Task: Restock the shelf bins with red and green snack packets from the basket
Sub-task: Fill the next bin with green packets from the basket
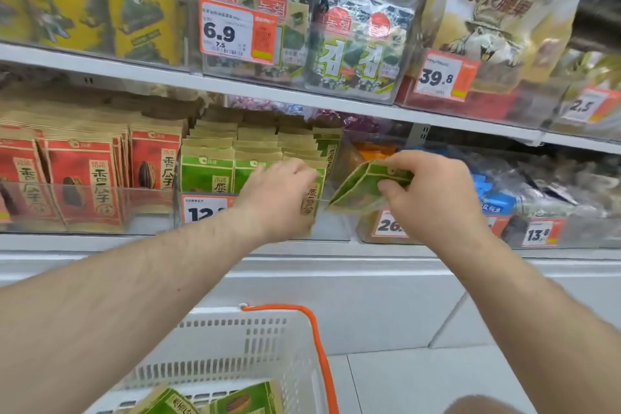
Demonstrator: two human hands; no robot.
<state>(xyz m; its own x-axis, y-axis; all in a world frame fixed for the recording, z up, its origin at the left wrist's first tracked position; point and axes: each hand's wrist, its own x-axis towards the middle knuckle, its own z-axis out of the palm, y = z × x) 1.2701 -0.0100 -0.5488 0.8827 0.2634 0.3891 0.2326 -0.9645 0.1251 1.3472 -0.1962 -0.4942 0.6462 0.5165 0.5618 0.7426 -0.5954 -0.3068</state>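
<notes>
Both arms reach to the lower shelf. Left hand (280, 193) is at the front of the green packet bin (255, 175), fingers curled over the top of the front-right packet there (313, 202), thumb hidden – looks like it's gripping or pushing that packet, can't tell which for sure. Right hand (428, 188) pinches a couple of green packets (361, 190) btwn thumb and curled fingers, held tilted in the air just right of the bin, near its clear front wall, not yet in.

Red packets (84, 178) fill the bin to the left, standing upright in rows. Price tags sit on the bin fronts – one w/ 12 (201, 210) partly behind the left wrist.

White basket (235, 356) w/ orange handle (319, 346) sits below, more green packets (245, 402) lying in the bottom
</notes>
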